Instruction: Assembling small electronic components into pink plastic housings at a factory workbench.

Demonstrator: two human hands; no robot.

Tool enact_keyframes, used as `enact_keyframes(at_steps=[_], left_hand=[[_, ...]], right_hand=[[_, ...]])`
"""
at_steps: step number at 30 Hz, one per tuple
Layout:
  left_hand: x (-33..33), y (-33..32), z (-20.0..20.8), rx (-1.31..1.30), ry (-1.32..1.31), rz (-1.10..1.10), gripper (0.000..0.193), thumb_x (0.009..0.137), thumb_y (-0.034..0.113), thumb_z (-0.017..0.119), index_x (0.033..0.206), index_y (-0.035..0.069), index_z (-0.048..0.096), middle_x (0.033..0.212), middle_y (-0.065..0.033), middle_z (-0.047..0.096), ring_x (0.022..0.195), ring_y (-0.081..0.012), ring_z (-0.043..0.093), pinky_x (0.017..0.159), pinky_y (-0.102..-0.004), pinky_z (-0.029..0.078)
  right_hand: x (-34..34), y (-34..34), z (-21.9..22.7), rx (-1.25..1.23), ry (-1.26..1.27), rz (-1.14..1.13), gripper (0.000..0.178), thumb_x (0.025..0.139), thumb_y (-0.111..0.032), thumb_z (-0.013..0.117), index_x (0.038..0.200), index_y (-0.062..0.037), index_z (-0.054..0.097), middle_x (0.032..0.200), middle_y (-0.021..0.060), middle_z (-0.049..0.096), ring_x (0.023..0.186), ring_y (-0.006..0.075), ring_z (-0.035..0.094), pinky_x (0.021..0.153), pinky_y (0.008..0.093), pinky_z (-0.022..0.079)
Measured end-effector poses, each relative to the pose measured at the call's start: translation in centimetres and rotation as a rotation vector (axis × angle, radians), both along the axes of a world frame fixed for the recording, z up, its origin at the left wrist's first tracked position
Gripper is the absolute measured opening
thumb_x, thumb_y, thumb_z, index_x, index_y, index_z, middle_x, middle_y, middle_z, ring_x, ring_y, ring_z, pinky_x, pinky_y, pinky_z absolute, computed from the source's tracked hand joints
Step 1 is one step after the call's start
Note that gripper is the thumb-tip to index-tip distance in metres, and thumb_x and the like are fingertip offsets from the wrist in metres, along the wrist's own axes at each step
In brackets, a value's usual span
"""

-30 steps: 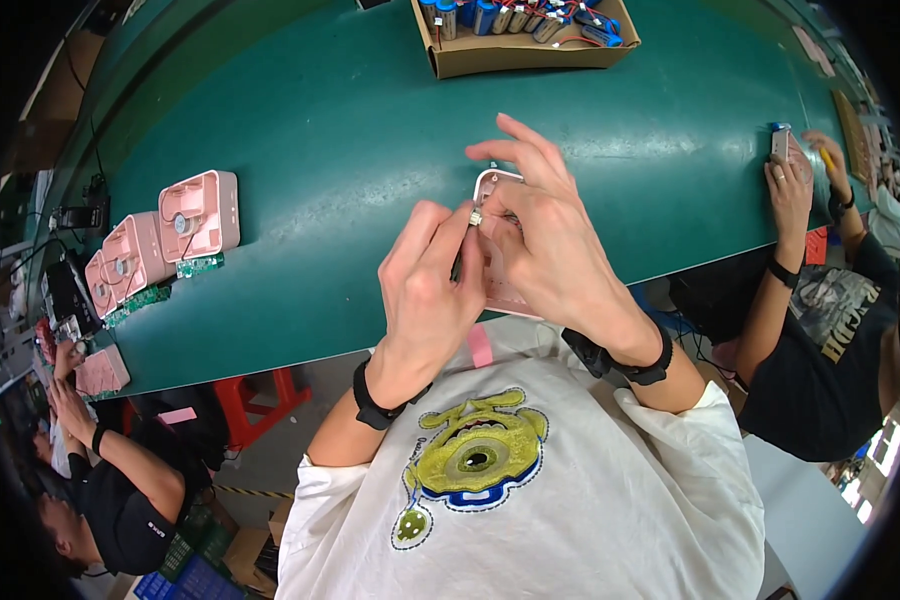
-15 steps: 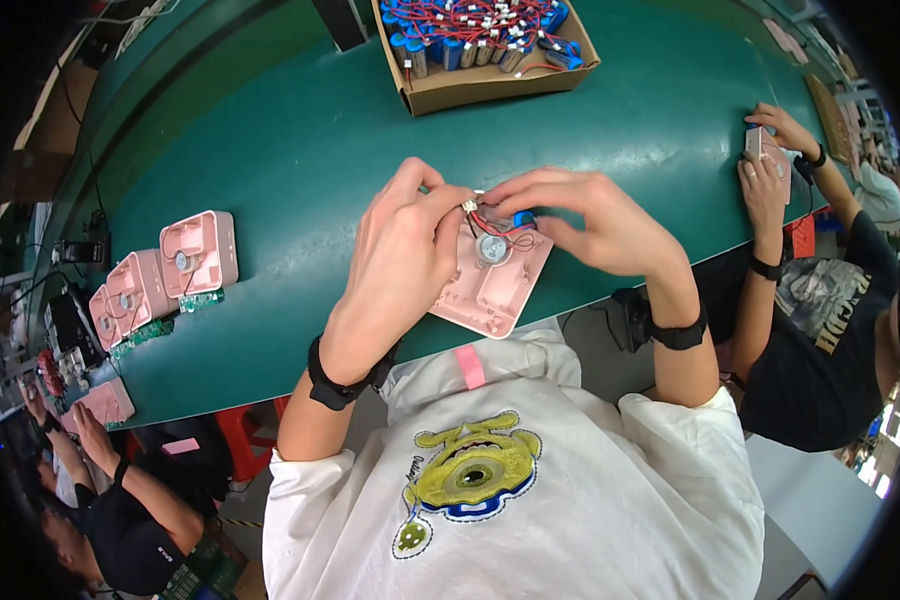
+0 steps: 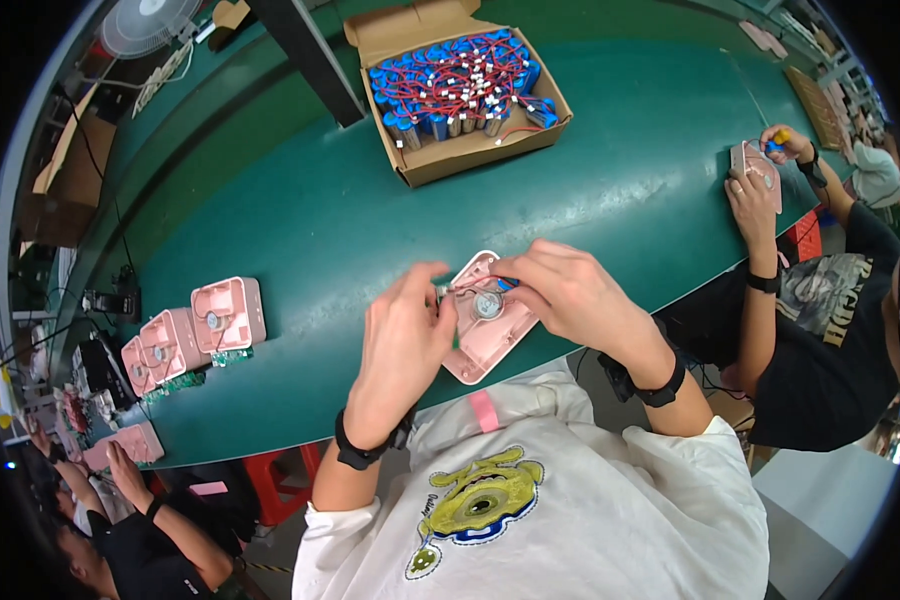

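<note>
A pink plastic housing (image 3: pixel 470 365) rests tilted on the green table in front of me, a round silver speaker (image 3: pixel 487 305) set in it. My left hand (image 3: pixel 395 335) is at its left edge, thumb and index finger closed on a small white plug (image 3: pixel 443 291). Red and dark wires run from there across the housing. Over the upper right side, the curled fingers of my right hand (image 3: pixel 580 305) close round a blue battery (image 3: pixel 508 283), mostly hidden under them. A bit of green shows beside my left thumb; its kind is unclear.
An open cardboard box (image 3: pixel 485 153) of blue batteries stands beyond my hands, beside a dark post (image 3: pixel 315 65). At left sit several pink housings (image 3: pixel 228 312) and green circuit boards (image 3: pixel 232 357). Co-workers handle pink housings at right (image 3: pixel 760 180) and lower left.
The view has shifted, so the table and box appear lower. My left hand has drawn the plug away toward the housing's left edge; my right hand stays by the battery.
</note>
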State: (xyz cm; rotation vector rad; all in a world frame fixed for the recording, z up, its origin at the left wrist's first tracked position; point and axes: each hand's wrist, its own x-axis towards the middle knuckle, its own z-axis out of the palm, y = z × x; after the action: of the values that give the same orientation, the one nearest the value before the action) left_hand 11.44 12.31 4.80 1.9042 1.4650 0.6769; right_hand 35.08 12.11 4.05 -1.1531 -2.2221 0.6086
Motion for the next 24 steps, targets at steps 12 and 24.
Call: enact_keyframes(at_steps=[12, 24], left_hand=[[-0.5, -0.5, -0.3, -0.098, -0.089, 0.026, 0.018, 0.089, 0.006, 0.075, 0.104, -0.002, 0.073, 0.084, -0.0137, 0.069, 0.062, -0.0206, 0.063, 0.062, -0.0365, 0.051], [0.4, -8.5, 1.6, -0.020, -0.029, -0.226, 0.033, 0.091, 0.018, 0.081, 0.118, 0.000, 0.074, 0.103, -0.0150, 0.066, 0.084, -0.0230, 0.067, 0.071, -0.0348, 0.055]], right_hand=[[-4.0, -9.3, 1.3, -0.006, -0.033, -0.335, 0.099, 0.080, -0.021, 0.087, 0.159, 0.0035, 0.033, 0.157, 0.0303, 0.042, 0.146, 0.0491, 0.041, 0.117, 0.0580, 0.038], [-3.8, -12.7, 1.5, 0.060, -0.506, -0.483, 0.120, 0.071, -0.029, 0.093, 0.165, 0.0006, 0.024, 0.162, 0.0370, 0.028, 0.148, 0.0554, 0.033, 0.118, 0.0652, 0.031]])
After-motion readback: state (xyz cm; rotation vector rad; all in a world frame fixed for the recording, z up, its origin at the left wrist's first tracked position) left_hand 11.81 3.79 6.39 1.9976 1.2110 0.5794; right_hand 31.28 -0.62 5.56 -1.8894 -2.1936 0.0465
